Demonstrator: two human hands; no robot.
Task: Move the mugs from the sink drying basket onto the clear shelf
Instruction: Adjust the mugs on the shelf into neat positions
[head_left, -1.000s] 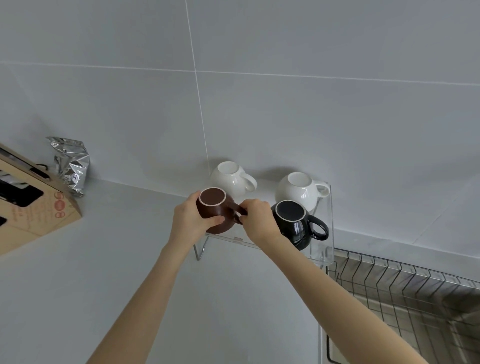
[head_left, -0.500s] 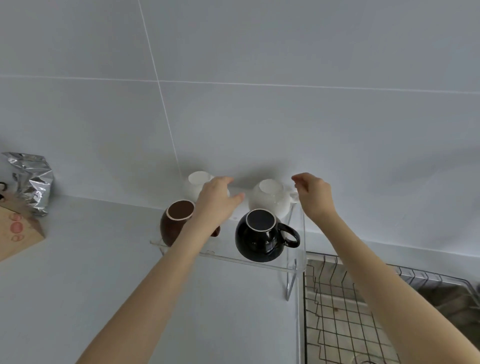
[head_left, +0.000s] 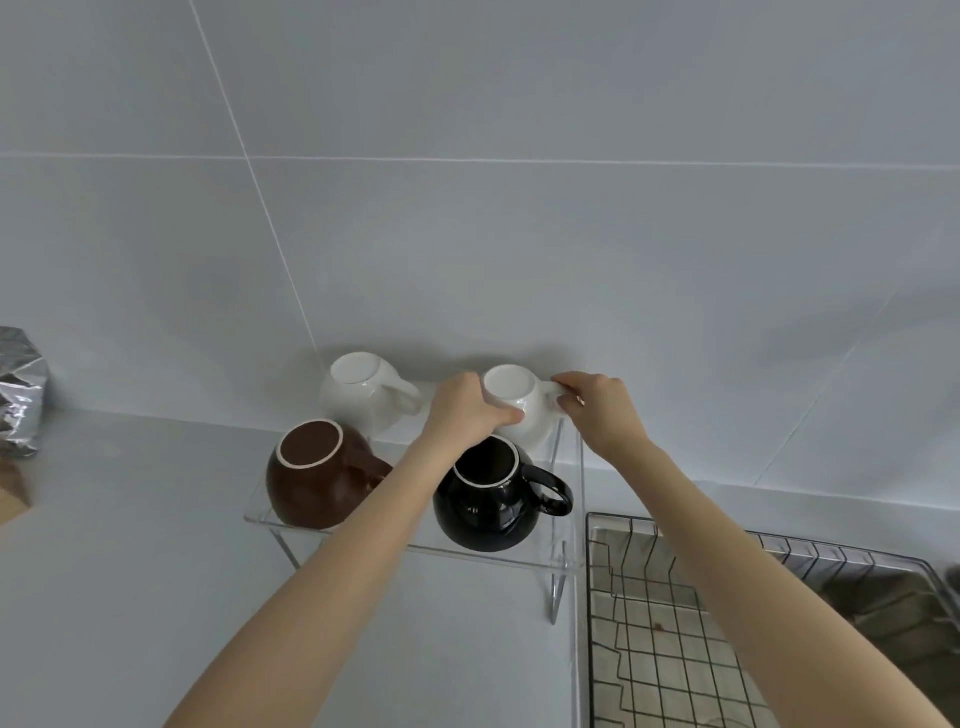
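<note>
Several round mugs stand upside down on the clear shelf (head_left: 415, 548) against the tiled wall. A brown mug (head_left: 317, 475) is at the front left and a black mug (head_left: 493, 501) at the front right. One white mug (head_left: 363, 397) stands at the back left. My left hand (head_left: 465, 410) grips the body of the back right white mug (head_left: 519, 402). My right hand (head_left: 597, 410) pinches that mug's handle from the right.
The wire drying basket (head_left: 675, 623) sits in the sink at the lower right, right beside the shelf's leg. A crumpled silver foil bag (head_left: 18, 395) stands on the counter at the far left, with a cardboard corner (head_left: 13, 493) below it.
Both hands left the brown mug on the shelf's front left and reached to the back right white mug, closing on its body and handle. The view shifted right.
</note>
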